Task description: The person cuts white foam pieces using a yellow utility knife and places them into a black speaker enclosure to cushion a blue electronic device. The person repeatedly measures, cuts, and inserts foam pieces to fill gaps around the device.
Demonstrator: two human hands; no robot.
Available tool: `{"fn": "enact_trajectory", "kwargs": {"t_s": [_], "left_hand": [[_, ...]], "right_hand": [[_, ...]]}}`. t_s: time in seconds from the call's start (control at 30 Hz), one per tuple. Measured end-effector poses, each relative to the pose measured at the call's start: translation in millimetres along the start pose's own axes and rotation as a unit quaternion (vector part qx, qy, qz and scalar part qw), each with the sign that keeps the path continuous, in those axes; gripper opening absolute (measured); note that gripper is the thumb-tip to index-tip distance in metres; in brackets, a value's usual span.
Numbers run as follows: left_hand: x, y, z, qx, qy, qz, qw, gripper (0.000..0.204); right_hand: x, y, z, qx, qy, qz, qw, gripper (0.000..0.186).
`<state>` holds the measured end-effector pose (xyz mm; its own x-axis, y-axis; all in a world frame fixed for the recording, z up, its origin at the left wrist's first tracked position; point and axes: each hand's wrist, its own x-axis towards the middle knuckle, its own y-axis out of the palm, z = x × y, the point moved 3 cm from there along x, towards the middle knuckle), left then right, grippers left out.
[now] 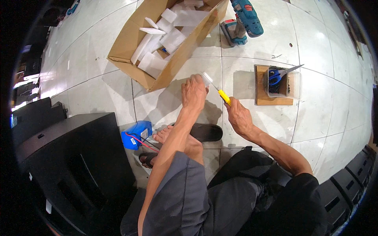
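My left hand (pixel 193 92) grips a small whitish piece (pixel 206 77) near the centre, its fingers curled round it. My right hand (pixel 240 116) is closed on a yellow-handled screwdriver (pixel 224 96), whose thin shaft reaches that piece; exact contact at the tip is too small to tell. Beyond my left hand lies an open cardboard box (pixel 204 33) with several white foam pieces (pixel 173 38). To the right of my hands, a clear container (pixel 289 86) holds blue-handled scissors (pixel 275 77) and small dark items, resting on a wooden board (pixel 271 101).
A teal cordless drill (pixel 248 19) stands behind. A blue wrapped pack with wires (pixel 136 133) sits left of my bare foot, near a black sandal (pixel 204 132). A large black cabinet (pixel 78 165) occupies the lower left; more black cabinets (pixel 342 188) line the right. White tiled floor (pixel 319 59) surrounds them.
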<state>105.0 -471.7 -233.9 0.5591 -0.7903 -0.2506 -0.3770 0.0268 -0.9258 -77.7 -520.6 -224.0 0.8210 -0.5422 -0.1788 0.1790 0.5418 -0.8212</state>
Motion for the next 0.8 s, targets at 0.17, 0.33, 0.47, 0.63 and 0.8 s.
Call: {"fn": "enact_trajectory", "kwargs": {"t_s": [0.17,0.33,0.47,0.63,0.8], "left_hand": [[-1.1,-0.1,0.5,0.001,0.008,-0.02,1.0,0.039],[-2.5,0.5,1.0,-0.006,0.023,-0.051,0.998,0.031],[-1.6,1.1,1.8,-0.004,0.015,-0.024,1.0,0.041],[-1.7,4.8,3.4,0.004,0.025,-0.04,0.999,0.04],[-3.9,3.9,4.7,0.003,0.033,-0.047,0.998,0.038]], "right_hand": [[1.7,-3.4,3.0,-0.014,-0.001,-0.002,1.0,0.023],[3.0,-3.4,3.9,-0.041,-0.005,0.012,0.999,0.023],[3.3,-1.7,1.1,-0.066,-0.02,0.017,0.997,0.024],[6.9,-3.7,2.9,-0.065,-0.019,0.039,0.997,0.024],[17.8,-3.3,4.7,-0.087,-0.03,0.054,0.994,0.024]]}}
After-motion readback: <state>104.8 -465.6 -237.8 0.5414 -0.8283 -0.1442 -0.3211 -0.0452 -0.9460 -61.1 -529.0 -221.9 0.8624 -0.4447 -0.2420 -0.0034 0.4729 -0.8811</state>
